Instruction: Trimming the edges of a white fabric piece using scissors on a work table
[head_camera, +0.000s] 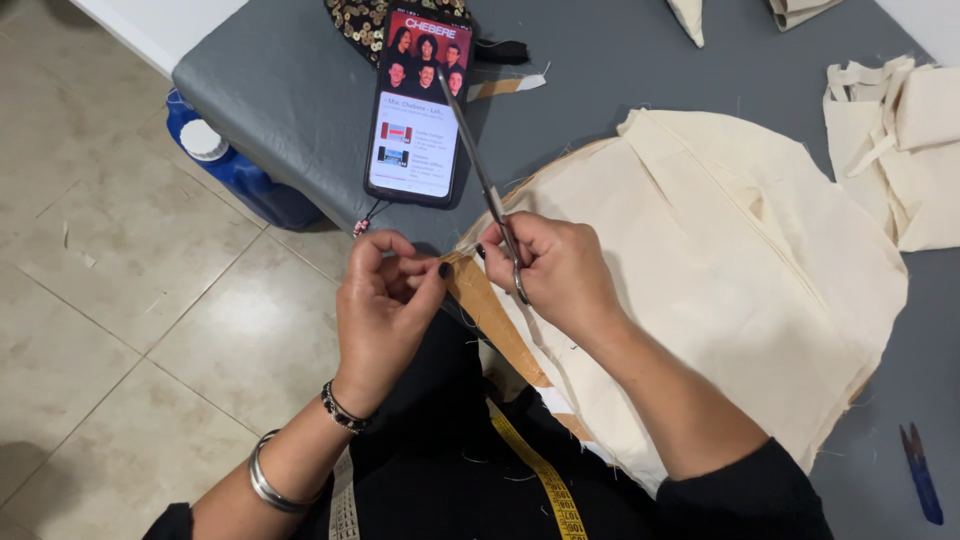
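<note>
a yellow tape measure (540, 480) hangs nearest; the left hand (385, 305) pinches the brown-edged rim of cream fabric (720, 270), the right hand (560, 270) grips scissors (485, 185) just beside it; beyond, a phone (418, 105) lies on the grey surface (290, 90)

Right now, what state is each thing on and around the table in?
Scissors: in the right hand, blades together, tips pointing away.
Left hand: pinching the edge of the cream fabric.
Cream fabric: spread on the grey table, brown paper strip along its edge.
Phone: face up, screen lit.
Tape measure: unrolled, draped on the lap.
Blue snips: lying untouched.
</note>
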